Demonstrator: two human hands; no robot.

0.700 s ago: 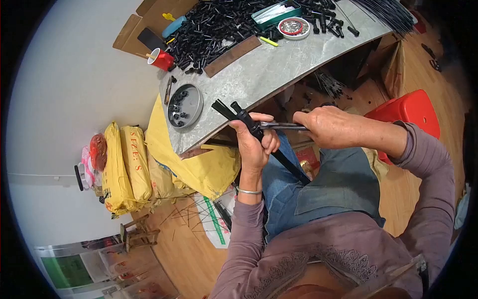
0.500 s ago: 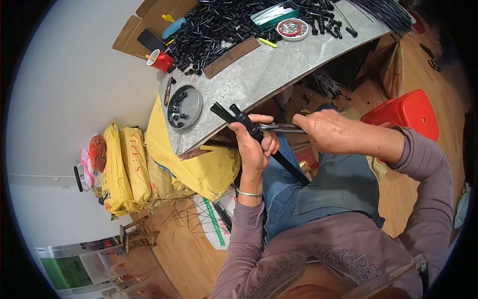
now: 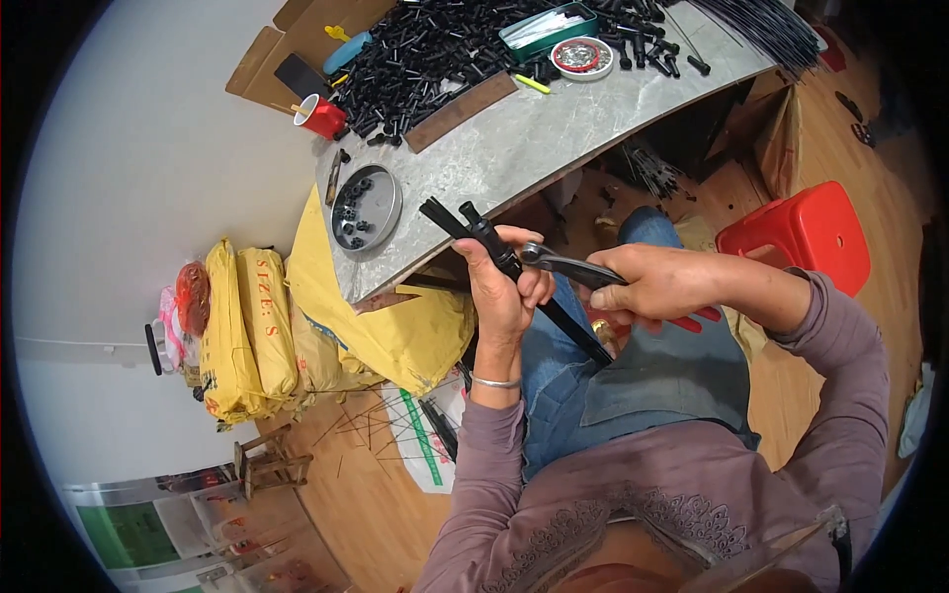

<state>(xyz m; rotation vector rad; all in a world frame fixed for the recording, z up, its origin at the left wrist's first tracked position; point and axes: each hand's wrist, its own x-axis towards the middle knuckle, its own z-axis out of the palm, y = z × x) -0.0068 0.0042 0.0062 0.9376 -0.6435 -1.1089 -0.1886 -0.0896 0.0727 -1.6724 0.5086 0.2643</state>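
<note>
Over my lap, my left hand [image 3: 506,287] is closed round a black plastic tube-like part [image 3: 486,237] and a bundle of thin black rods [image 3: 575,334] that slants down toward my thigh. The rods' upper ends stick out beside the part, near the table edge. My right hand [image 3: 647,282] grips a pair of pliers [image 3: 568,265] with red handle ends showing below the fingers. The pliers' head lies against the black part, close to my left fingers; whether the jaws bite on it is hard to make out.
The grey table [image 3: 474,153] bears a heap of black plastic parts [image 3: 425,59], a round tray [image 3: 368,210] of small black pieces, a red cup [image 3: 318,116] and a white dish [image 3: 581,59]. A red stool [image 3: 806,237] stands at right; yellow sacks [image 3: 265,321] lean at left.
My right hand has turned over and dropped lower, so the pliers now slope downward and their red handle ends show. My left hand stays nearly in place with the part and rods.
</note>
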